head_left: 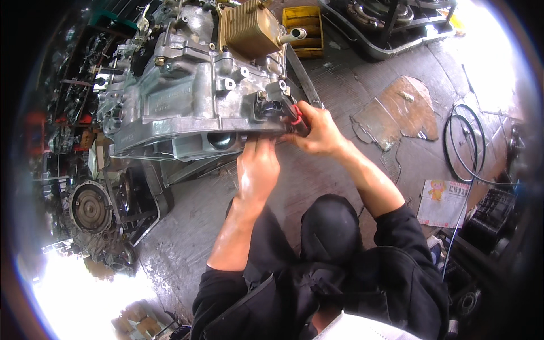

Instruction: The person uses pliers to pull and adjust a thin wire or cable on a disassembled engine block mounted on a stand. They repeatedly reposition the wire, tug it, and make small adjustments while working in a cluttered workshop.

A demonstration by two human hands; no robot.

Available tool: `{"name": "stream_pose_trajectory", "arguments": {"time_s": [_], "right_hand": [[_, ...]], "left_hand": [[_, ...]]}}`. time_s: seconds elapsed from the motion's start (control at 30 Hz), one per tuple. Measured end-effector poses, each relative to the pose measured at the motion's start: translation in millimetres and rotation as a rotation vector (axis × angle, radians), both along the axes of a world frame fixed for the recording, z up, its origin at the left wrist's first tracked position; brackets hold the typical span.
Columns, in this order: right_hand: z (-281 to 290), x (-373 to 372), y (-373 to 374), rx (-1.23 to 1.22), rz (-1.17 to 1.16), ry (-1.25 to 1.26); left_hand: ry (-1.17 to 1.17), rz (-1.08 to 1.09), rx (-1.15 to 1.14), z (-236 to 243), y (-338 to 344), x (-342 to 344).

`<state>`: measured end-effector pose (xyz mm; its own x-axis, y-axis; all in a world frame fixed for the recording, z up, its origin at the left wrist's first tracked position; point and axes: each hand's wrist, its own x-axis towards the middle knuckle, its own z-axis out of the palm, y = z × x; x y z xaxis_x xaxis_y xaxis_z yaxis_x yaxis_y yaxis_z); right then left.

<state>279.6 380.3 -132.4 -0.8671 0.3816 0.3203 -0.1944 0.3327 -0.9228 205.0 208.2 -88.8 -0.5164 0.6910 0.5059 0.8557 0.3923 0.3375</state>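
Note:
A large silver metal gearbox housing [187,105] fills the upper left, its open rim facing me. My right hand [320,133] grips a pair of red-handled pliers [297,115] at the housing's near right corner. Next to the pliers' dark jaws is a black plug-like fitting [271,109] on the casing. My left hand [259,164] reaches up to the lower rim beside the right hand, fingers bent and pressed together. Its fingertips are hidden at the edge, so whatever they hold is out of sight. A tan finned block [249,31] with a pipe stub sits on top of the housing.
A yellow crate [303,28] lies behind the housing, near a black tray [385,48] of metal parts. Flattened cardboard [405,113] and a coiled black hose [466,141] lie on the floor to the right. A round clutch-like part [90,207] stands at left.

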Motion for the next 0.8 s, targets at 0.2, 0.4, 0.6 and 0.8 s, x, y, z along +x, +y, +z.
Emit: {"name": "stream_pose_trajectory", "arguments": {"time_s": [0.2,0.4,0.6,0.8], "right_hand": [[-15,-2,-22,0.108,-0.205,0.164],[-13,1,-24,0.052,-0.211,0.11],[-12,3,-26,0.003,-0.208,0.063],[-13,2,-27,-0.018,-0.201,0.073]], "left_hand": [[0.09,-0.044,0.053,-14,-4,-7],[0.236,-0.157,0.121,-17,-8,-20],[0.397,-0.338,0.137,-18,-11,-38],[0.276,-0.281,-0.116,7,-17,-27]]}}
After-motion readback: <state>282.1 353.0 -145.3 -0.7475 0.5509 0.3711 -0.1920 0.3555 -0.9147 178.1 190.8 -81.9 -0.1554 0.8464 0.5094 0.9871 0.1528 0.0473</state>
